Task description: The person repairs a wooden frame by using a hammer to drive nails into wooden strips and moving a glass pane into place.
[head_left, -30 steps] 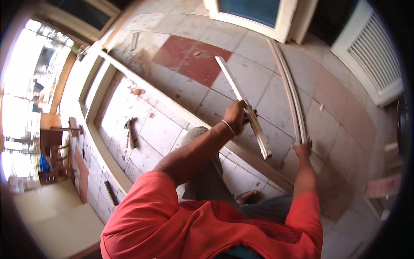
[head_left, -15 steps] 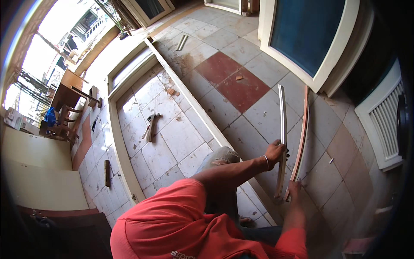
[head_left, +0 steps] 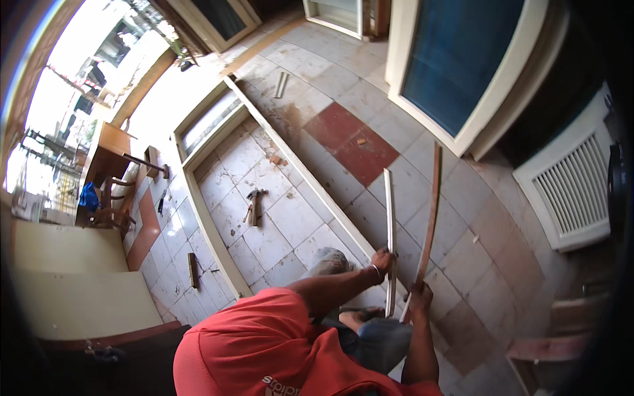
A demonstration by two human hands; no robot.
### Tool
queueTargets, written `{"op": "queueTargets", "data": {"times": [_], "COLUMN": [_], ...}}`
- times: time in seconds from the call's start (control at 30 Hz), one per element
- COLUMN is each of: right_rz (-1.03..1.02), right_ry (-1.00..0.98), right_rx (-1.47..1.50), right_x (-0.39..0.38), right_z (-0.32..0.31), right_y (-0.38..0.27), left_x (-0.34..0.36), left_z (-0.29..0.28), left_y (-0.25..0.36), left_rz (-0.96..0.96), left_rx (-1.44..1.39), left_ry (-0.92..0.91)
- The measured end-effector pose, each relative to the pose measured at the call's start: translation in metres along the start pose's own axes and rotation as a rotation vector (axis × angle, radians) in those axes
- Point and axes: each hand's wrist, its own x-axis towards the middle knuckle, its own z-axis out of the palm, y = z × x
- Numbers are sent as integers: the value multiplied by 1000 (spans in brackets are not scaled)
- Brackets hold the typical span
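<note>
My left hand (head_left: 382,259) is closed round a narrow white strip (head_left: 388,211), gripping it near its lower end. A longer, thin brown strip (head_left: 432,211) is in my right hand (head_left: 419,297), held low down with the fingers wrapped about it. The two strips stand side by side and apart, pointing away from me. Just left of the white strip lies a large cream door or window frame (head_left: 214,231) on the tiled floor. My bent knee (head_left: 330,261) is over its near right side.
A claw hammer (head_left: 255,210) lies inside the frame among debris. A short wooden block (head_left: 193,270) is to its left. Two short pale strips (head_left: 281,84) lie farther off. A blue-panelled door (head_left: 456,66) and a louvred white panel (head_left: 571,188) stand at the right.
Both hands have come back toward my body and leftward, bringing the two strips along. The whole view has shifted slightly too. Each hand keeps its grip.
</note>
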Motion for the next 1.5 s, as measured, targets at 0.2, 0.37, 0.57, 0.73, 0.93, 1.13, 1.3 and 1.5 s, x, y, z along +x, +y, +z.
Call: {"op": "queueTargets", "data": {"times": [0.2, 0.37, 0.57, 0.73, 0.93, 1.13, 1.3, 1.5], "right_rz": [-22, -263, -104, 56, 467, 875, 900, 699], "right_ry": [-42, 20, 198, 374, 677, 939, 1231, 1413], "right_rx": [-6, -202, -288, -362, -147, 103, 392, 1019], "right_x": [-149, -228, -312, -399, -536, -627, -684, -745], "right_z": [-4, -27, -54, -53, -6, 56, 57, -19], "right_y": [-146, -183, -197, -166, -81, 33, 112, 175], "left_x": [-128, -202, -249, -238, -173, -113, -175, -256], "left_z": [-18, -3, 19, 1, -27, -12, 69, 220], "left_y": [89, 149, 151, 104, 70, 70, 35, -64], "left_rz": [-291, -449, -541, -525, -430, -151, -53, 98], "left_rx": [-318, -567, -265, 544, 978, 1577, 1440, 1264], "left_ry": [-218, -429, -784, -999, -700, -577, -553, -886]}}
